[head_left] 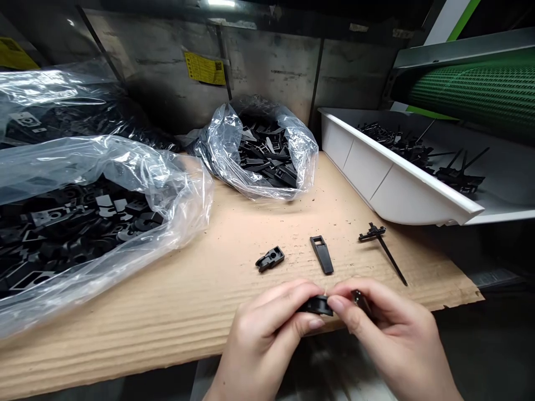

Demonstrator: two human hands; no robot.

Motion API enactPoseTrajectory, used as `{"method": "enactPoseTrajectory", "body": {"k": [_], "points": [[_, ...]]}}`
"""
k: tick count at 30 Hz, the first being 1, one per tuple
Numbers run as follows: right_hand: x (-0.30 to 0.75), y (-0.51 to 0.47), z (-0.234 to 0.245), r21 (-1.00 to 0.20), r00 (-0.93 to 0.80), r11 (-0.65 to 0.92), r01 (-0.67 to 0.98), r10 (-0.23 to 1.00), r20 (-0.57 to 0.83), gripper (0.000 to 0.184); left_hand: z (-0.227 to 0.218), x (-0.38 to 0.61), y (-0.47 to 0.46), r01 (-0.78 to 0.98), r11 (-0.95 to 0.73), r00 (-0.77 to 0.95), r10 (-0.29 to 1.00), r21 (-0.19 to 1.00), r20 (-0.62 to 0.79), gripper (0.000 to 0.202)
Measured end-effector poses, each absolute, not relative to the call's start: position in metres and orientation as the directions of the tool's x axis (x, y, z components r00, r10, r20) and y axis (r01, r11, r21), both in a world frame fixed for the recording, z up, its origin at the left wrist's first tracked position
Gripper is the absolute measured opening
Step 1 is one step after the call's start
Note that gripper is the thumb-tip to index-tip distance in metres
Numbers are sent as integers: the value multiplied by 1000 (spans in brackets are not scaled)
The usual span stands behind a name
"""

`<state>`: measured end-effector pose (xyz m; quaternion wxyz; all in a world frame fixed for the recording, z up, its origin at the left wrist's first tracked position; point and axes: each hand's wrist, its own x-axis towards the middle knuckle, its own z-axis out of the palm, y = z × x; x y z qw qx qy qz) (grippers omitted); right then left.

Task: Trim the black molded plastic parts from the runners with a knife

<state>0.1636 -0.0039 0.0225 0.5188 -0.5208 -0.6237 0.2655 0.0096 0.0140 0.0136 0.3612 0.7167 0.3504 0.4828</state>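
Observation:
At the cardboard's front edge, my left hand pinches a small black plastic part between thumb and fingers. My right hand is closed, its thumb and index fingertip meeting at that part's right end. A second dark part shows between the right hand's fingers, mostly hidden. Just beyond the hands lie a black plastic block with a hole, a flat tapered black clip with a square opening, and a black part with a long thin stem.
Clear plastic bags of black parts stand at the left and the back middle. A white bin with stemmed black parts is at the right, below a green conveyor belt. Cardboard covers the tabletop.

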Motion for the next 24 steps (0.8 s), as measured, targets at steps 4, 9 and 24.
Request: {"method": "enactPoseTrajectory", "body": {"k": [4,9,24], "points": [[163,-9,19,-801,289,325,502,810,510,8,17,9,12,169,-422,273,888,891,369,25],[174,-12,19,-813,278,228,536,861,425,12,15,8,10,156,-410,266,894,899,361,26],[165,2,13,-998,-12,-65,2,998,-65,28,12,9,11,111,-457,334,853,882,400,30]]}}
